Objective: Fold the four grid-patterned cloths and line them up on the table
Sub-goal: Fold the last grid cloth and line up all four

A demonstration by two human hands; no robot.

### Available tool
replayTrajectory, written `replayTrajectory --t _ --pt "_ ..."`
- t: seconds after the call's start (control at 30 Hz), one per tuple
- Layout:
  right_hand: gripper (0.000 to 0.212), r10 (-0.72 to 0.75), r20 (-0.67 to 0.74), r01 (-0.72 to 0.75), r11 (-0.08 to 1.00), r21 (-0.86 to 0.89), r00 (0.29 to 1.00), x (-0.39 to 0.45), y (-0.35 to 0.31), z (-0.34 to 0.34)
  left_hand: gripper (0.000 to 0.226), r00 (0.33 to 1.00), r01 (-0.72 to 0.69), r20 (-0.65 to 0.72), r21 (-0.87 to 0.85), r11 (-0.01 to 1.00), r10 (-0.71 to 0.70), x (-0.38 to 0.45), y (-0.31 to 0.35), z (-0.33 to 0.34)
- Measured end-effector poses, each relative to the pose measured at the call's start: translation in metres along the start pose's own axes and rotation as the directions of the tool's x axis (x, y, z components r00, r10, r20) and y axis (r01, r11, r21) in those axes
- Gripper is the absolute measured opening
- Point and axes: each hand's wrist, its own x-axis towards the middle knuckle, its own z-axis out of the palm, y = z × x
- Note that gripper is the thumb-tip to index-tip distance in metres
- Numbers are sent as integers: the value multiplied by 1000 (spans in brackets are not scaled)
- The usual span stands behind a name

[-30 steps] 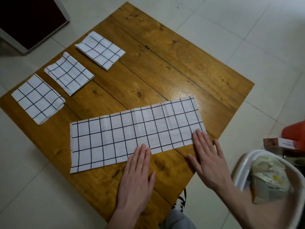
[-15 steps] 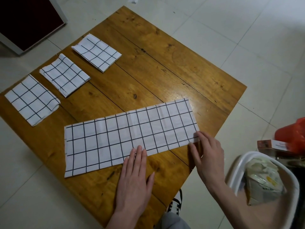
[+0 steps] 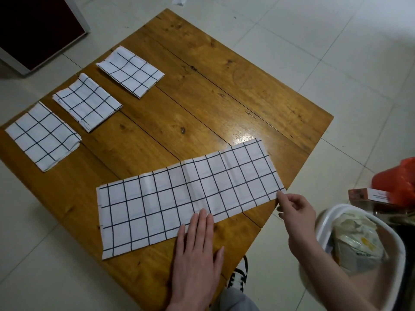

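Three folded white cloths with black grid lines lie in a row along the table's left side: one nearest me [image 3: 43, 135], one in the middle [image 3: 87, 102] and one farthest [image 3: 131, 71]. A fourth grid cloth [image 3: 184, 196], folded into a long strip, stretches across the near part of the wooden table [image 3: 224, 90]. My left hand [image 3: 197, 250] lies flat with its fingertips on the strip's near edge around the middle. My right hand [image 3: 296, 212] pinches the strip's near right corner between thumb and fingers.
A white plastic bin [image 3: 359, 245] with crumpled packaging stands on the floor at the right, next to a red bag [image 3: 397, 182] and a small box [image 3: 368, 195]. A dark cabinet [image 3: 33, 30] stands at the top left. My shoe [image 3: 239, 274] shows under the table's near edge.
My right hand went from lying flat on the strip's right end to pinching its near right corner. My left hand stays flat on the near edge. The view has shifted slightly.
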Motion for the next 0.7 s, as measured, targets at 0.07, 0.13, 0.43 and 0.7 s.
replayTrajectory --t 0.07,0.13,0.43,0.7 --pt "22 -36 11 36 999 -26 999 -3 -1 0 74 1000 12 -3 -5 1000 -12 0 2 -1" --pt "23 -50 -13 49 998 -33 999 -4 -3 1 73 1000 18 -6 -12 1000 -19 1 4 -2" --pt "25 -48 -42 46 998 -47 998 -5 -3 5 72 1000 -19 -8 0 1000 19 1 3 -3" --pt "13 -51 -171 63 996 67 984 -6 -8 -3 71 1000 -25 1 -14 1000 25 5 10 -4"
